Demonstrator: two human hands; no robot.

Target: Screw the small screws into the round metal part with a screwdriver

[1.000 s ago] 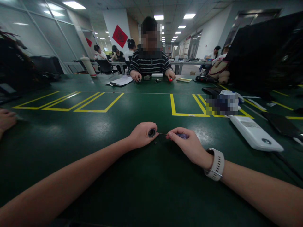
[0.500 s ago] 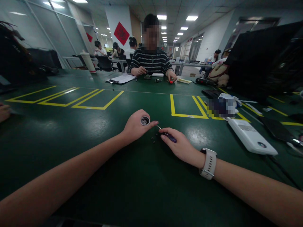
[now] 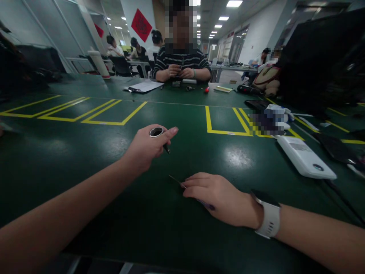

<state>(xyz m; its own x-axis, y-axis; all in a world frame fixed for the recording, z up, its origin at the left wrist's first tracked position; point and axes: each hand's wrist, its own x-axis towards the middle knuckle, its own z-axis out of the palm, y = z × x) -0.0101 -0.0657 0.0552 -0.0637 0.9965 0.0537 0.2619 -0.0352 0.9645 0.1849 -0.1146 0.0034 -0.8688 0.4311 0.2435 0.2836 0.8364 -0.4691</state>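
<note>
My left hand (image 3: 146, 146) is lifted a little above the green table (image 3: 114, 198) and is closed round a small black cylinder with a silver rim (image 3: 156, 132), its open end facing up. My right hand (image 3: 216, 198) rests lower on the table, fingers curled over a thin purple-handled screwdriver (image 3: 182, 185) whose metal tip points left towards the left hand. A white watch (image 3: 268, 220) sits on my right wrist.
A white flat device (image 3: 305, 160) lies at the right beside a cable. Yellow tape boxes (image 3: 225, 121) mark the table. Across it a person in a striped top (image 3: 182, 62) works with both hands over small parts and a clipboard (image 3: 144, 86). Dark bags (image 3: 322, 61) stand at the right.
My left hand has risen with the cylinder and moved left. My right hand has drawn back towards me with the screwdriver, pulling its tip away from the cylinder. The view has tilted down.
</note>
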